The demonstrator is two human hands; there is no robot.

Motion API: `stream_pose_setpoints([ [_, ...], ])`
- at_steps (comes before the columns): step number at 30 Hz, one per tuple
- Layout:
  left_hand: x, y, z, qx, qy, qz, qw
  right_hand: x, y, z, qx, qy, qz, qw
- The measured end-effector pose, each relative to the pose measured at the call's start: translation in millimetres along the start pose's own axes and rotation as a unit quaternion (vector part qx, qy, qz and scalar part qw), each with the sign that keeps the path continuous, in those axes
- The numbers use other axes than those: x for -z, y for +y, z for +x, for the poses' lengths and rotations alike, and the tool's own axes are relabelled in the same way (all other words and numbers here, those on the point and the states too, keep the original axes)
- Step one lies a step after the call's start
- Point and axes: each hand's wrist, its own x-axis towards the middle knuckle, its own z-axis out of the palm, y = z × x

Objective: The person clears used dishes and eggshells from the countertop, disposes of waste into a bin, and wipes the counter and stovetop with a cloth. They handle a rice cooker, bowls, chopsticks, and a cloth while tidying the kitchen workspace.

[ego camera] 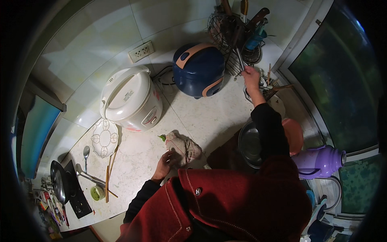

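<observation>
My right hand (251, 79) reaches to the back corner, with its fingers closed around a slim metal handle (239, 58). The handle's upper end runs into a dark wire utensil rack (231, 62), where the rest of the tool is hard to make out. My left hand (163, 167) rests low over the counter, fingers curled at the edge of a crumpled, stained cloth (184, 148). Whether those fingers pinch the cloth is hidden. A bit of green leaf (162, 137) lies against the cloth's far side.
A white rice cooker (130, 99) and a dark blue one (198, 71) stand by the tiled wall. Below my right arm is a metal pot (249, 145), beside a purple thermos (317, 161). Leftward are a patterned plate (104, 138), chopsticks (107, 184), a green cup (97, 193) and a wok (59, 181).
</observation>
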Motion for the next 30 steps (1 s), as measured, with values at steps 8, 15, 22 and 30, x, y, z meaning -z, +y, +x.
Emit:
stream_pose_setpoints([
  [8,5,1,-11,0.013,0.009,-0.028,0.999,-9,-82,51,-0.184,-0.043,0.308,0.932],
  [15,1,8,-15,0.006,0.027,0.017,0.999,-5,-63,47,-0.198,-0.074,0.363,0.907],
  [22,6,-9,-9,0.018,0.021,0.016,0.999,2,-64,41,-0.218,-0.026,0.404,0.888],
  [30,4,2,-14,-0.019,0.028,0.048,0.998,1,-22,36,0.021,0.085,-0.117,0.989],
])
